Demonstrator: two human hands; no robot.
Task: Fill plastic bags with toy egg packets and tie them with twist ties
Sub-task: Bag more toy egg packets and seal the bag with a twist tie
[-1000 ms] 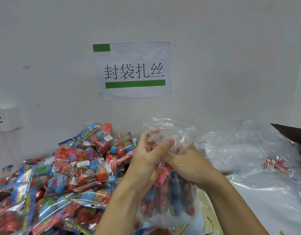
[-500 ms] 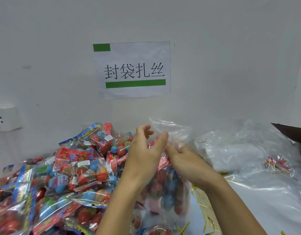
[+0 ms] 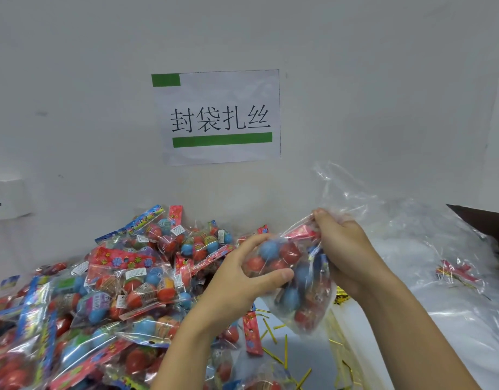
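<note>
Toy egg packets [image 3: 124, 280] are lying heaped in a broad pile that is filling the near left of the scene and rising against the white wall [image 3: 355, 80] at the far side. Behind the pile, a paper sign [image 3: 218, 116] with black characters and green bars is hanging on that wall, and a white socket [image 3: 6, 198] is showing at the far left edge. To the right, a mound of empty clear plastic bags [image 3: 428, 249] is spreading over the white table [image 3: 389, 333], with a small red and gold bundle [image 3: 456, 273] lying on it.

Between the pile and the mound, a clear plastic bag [image 3: 296, 280] filled with red and blue eggs is being held above the table, tilted, its loose mouth trailing up and to the right. The left hand [image 3: 242, 280] is cupping the bag's left side, thumb and fingers curled around the bulge of eggs. The right hand [image 3: 347, 249] is gripping the gathered neck of the bag, fingers closed tightly on the plastic just beside a red packet header inside.

Beneath the bag, gold twist ties [image 3: 285, 350] are lying scattered on the table, some touching the near edge of the pile.
</note>
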